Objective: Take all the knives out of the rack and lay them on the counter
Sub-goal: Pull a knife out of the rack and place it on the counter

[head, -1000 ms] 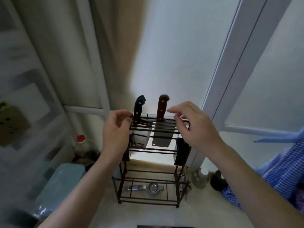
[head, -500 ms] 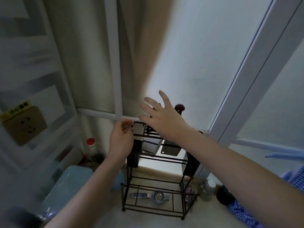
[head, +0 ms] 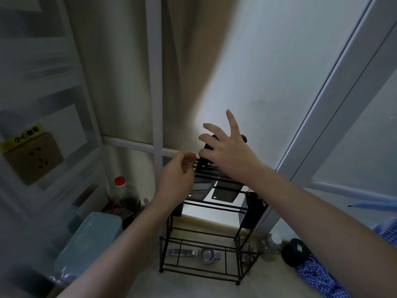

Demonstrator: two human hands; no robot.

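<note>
A black wire rack [head: 242, 214] stands on the counter against the window. Two knives hang in its top rails: a black-handled knife [head: 199, 188] on the left and a brown-handled cleaver [head: 226, 193] to its right. My right hand [head: 228, 152] reaches across from the right with spread fingers and covers both handles; only the cleaver's brown handle tip shows behind it. Part of the black handle shows under its fingers, and they are not closed around it. My left hand [head: 177, 178] is curled, fingertips pinched on the rack's top left corner.
A metal squeezer [head: 204, 254] lies on the rack's bottom shelf. Left of the rack are a red-capped bottle [head: 119, 189] and a teal box [head: 90, 237]. To the right stand a glass jar [head: 272, 244], a black round object [head: 296, 252] and a blue checked cloth [head: 318, 276]. The pale counter [head: 193, 286] runs in front.
My right hand left the rack's top right corner, swung left over the knife handles and spread its fingers. My left hand stayed on the top left corner. The view tilted up slightly.
</note>
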